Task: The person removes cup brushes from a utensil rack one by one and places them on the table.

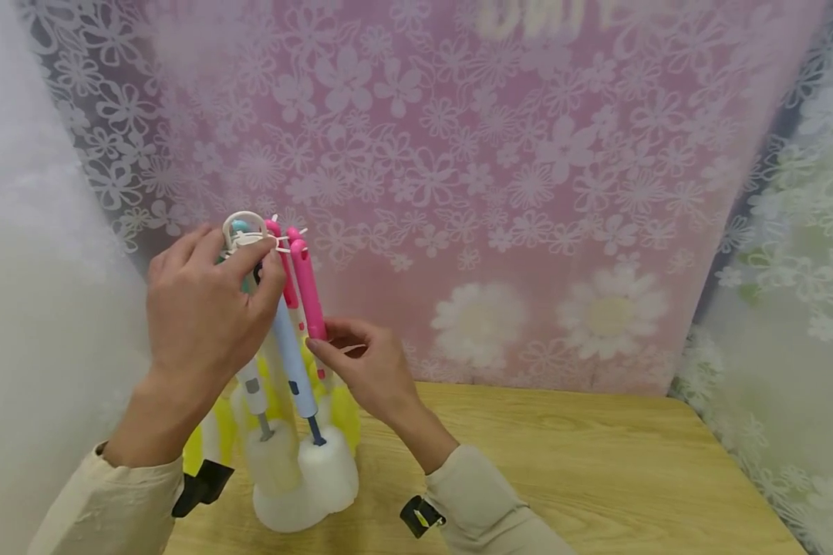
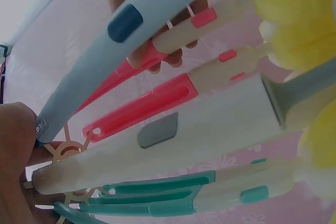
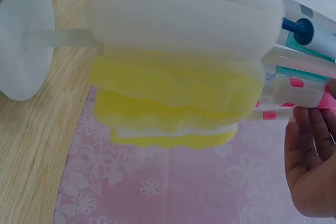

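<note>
Long-handled brush with a bright pink plastic handle [image 1: 308,289]: on the right side of the white plastic hanging rack [image 1: 244,217], handle slightly tilted, top end close to the rack's hooks. Cannot tell whether its hole sits on a hook. Right hand [image 1: 378,370], to the right of the rack: grip closed, thumb and fingers pinching the lower part of the pink handle. Left hand [image 1: 211,308], at the top of the rack: grip closed, fingers curled over the hub below the ring. Cannot tell whether it also holds the nearest handle ends.

Around the rack, more brushes. Front: light-blue plastic handle with dark-blue button [image 1: 289,358], above a white sponge head [image 1: 328,470]. Left of that, white plastic handle with grey button [image 1: 251,389], over an off-white sponge head [image 1: 274,462]. Farther round the rack, slim teal plastic handles [image 2: 173,208] and yellow-and-white sponge heads [image 3: 176,82], several overlapping.

Rack's foot: round white base [image 3: 18,64] on the pale wood-grain tabletop [image 1: 562,470], which spreads to the rack's right. Behind the rack: pink-purple backdrop with white flower print [image 1: 458,177].

Below the rack's top, either side: beige sleeves [image 1: 493,501], black wrist mounts [image 1: 204,487].
</note>
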`<action>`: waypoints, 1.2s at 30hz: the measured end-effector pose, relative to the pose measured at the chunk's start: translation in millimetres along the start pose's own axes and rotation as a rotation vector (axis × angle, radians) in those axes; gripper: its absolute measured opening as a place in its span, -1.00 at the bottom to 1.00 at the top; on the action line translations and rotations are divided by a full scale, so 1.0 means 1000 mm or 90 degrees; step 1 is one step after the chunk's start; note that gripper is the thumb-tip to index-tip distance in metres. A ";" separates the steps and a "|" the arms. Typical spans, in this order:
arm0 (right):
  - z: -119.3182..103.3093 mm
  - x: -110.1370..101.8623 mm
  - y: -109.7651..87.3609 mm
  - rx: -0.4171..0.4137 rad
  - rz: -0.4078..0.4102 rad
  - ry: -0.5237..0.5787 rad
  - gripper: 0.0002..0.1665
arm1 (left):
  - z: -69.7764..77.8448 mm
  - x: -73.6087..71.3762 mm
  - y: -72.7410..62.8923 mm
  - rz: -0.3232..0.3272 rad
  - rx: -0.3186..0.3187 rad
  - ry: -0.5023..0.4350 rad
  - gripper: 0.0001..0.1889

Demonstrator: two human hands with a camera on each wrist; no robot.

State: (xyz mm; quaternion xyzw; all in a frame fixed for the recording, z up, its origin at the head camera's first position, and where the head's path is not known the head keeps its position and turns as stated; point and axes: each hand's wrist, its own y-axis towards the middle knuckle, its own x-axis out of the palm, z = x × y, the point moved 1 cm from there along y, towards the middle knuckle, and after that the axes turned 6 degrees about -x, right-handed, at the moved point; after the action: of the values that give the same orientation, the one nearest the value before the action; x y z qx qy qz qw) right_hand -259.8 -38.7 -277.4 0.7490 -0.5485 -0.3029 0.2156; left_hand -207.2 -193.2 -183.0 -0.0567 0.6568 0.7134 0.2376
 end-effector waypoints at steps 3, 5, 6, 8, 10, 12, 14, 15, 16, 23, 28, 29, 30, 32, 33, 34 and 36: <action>-0.001 -0.005 -0.003 0.001 -0.001 -0.001 -0.67 | 0.001 -0.001 -0.001 -0.009 -0.006 0.004 -0.57; 0.001 -0.008 -0.005 0.000 0.004 -0.001 -0.67 | 0.001 -0.001 -0.001 -0.011 -0.007 0.005 -0.57; 0.001 -0.010 -0.006 0.000 0.008 -0.001 -0.66 | 0.002 -0.001 0.000 -0.012 -0.008 0.004 -0.57; 0.003 -0.014 -0.008 0.000 0.017 -0.001 -0.67 | 0.003 0.001 0.000 -0.011 -0.006 0.000 -0.57; 0.005 -0.019 -0.012 0.001 0.027 0.000 -0.68 | 0.004 0.002 0.000 -0.004 -0.002 -0.006 -0.58; 0.008 -0.023 -0.016 0.002 0.034 0.004 -0.70 | 0.004 0.003 0.000 0.000 -0.002 -0.009 -0.59; 0.011 -0.026 -0.021 0.007 0.044 0.009 -0.74 | 0.004 0.003 -0.001 0.003 -0.003 -0.011 -0.59; 0.012 -0.028 -0.024 0.009 0.048 0.010 -0.75 | 0.003 0.003 -0.001 0.003 -0.005 -0.012 -0.59; 0.014 -0.030 -0.027 0.013 0.053 0.012 -0.76 | 0.003 0.002 -0.001 0.005 -0.006 -0.013 -0.59; 0.027 -0.041 -0.045 0.047 0.097 0.026 -0.77 | 0.002 0.000 -0.002 0.000 -0.023 -0.017 -0.59; 0.039 -0.050 -0.055 0.072 0.117 0.018 -0.81 | 0.000 -0.001 -0.003 -0.014 -0.033 -0.016 -0.61; 0.042 -0.052 -0.057 0.081 0.121 0.010 -0.81 | 0.000 -0.001 -0.003 -0.017 -0.035 -0.016 -0.61; 0.045 -0.053 -0.059 0.090 0.126 0.000 -0.82 | 0.000 -0.001 -0.003 -0.019 -0.037 -0.017 -0.61; 0.051 -0.057 -0.063 0.110 0.135 -0.016 -0.82 | 0.001 0.000 -0.003 -0.018 -0.035 -0.018 -0.61; 0.053 -0.059 -0.065 0.119 0.136 -0.027 -0.83 | 0.001 0.000 -0.003 -0.016 -0.034 -0.019 -0.61; 0.056 -0.060 -0.067 0.132 0.137 -0.035 -0.83 | 0.001 0.000 -0.003 -0.013 -0.033 -0.021 -0.60; 0.060 -0.062 -0.071 0.151 0.135 -0.039 -0.82 | 0.002 0.001 -0.003 -0.005 -0.029 -0.026 -0.60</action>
State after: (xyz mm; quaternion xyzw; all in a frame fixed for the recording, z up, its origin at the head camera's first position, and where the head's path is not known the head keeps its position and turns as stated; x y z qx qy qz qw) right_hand -265.3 42.9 -354.1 0.6971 -0.6630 -0.2345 0.1395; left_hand -206.2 -191.0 -186.3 -0.0503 0.6350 0.7283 0.2526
